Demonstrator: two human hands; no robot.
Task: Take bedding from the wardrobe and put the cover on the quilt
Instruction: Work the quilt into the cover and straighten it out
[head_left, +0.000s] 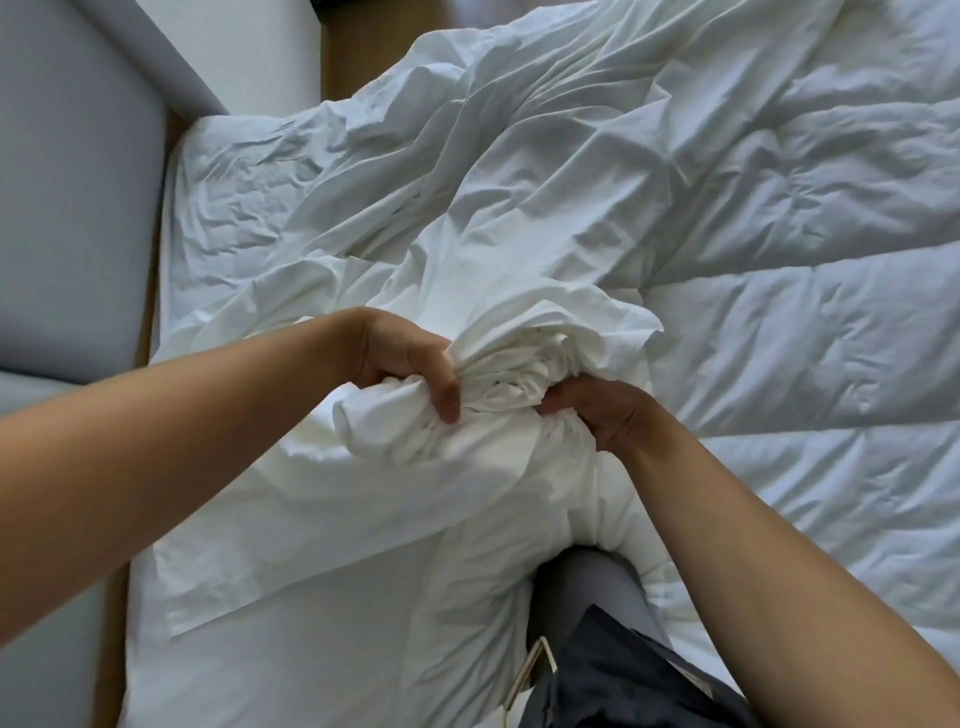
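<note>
bunched cover (511, 358) is being gripped by left hand (408, 364) and right hand (597, 413) | quilt (789, 322) is being seen to the right, nearer right hand

No text, brand, number or sign can be read. A pale tag (527, 673) beside the dark cloth (623, 686) at the lower edge is too blurred to show print.

I see the bed (228, 176), white and wrinkled. The quilt (810, 322) covers its right side; the cover (519, 171) lies crumpled mid-bed.
</note>
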